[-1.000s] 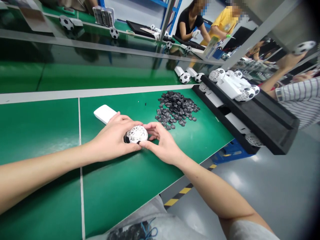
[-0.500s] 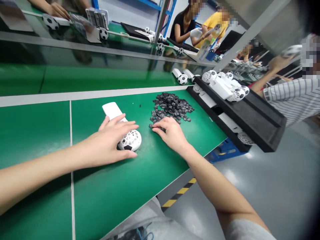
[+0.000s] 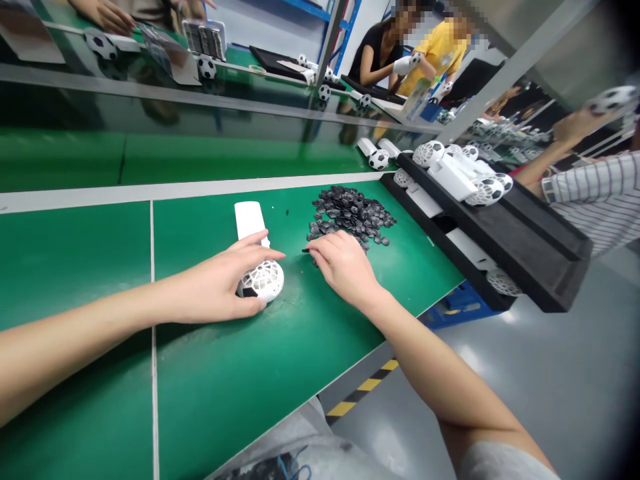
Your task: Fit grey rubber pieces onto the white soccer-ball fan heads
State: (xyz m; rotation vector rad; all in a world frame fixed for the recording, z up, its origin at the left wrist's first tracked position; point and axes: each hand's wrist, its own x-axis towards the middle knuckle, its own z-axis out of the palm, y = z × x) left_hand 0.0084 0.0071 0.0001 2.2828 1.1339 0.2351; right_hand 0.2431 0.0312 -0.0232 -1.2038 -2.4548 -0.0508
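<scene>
My left hand (image 3: 227,283) lies over a white football-shaped part (image 3: 265,281) with an open lattice shell and one black patch visible. Its thumb is at the near edge and its fingers curve over the top, gripping the part. From the ball, a flat white handle-like piece (image 3: 250,219) points away across the green table. Between thumb and fingertips, my right hand (image 3: 343,267) pinches a small black patch (image 3: 306,251), seen nearly edge-on. Just beyond that hand spreads a pile of loose black patches (image 3: 350,210).
Black trays (image 3: 543,250) holding more white ball parts jut over the table's right edge. A pale rail (image 3: 200,189) borders the back of the green work surface (image 3: 225,400). Co-workers sit across the line, and a striped sleeve (image 3: 595,177) shows at right.
The white handle piece has swung to the right, and my left fingers have closed in around the ball. My right hand has lifted one black patch from the pile's near edge.
</scene>
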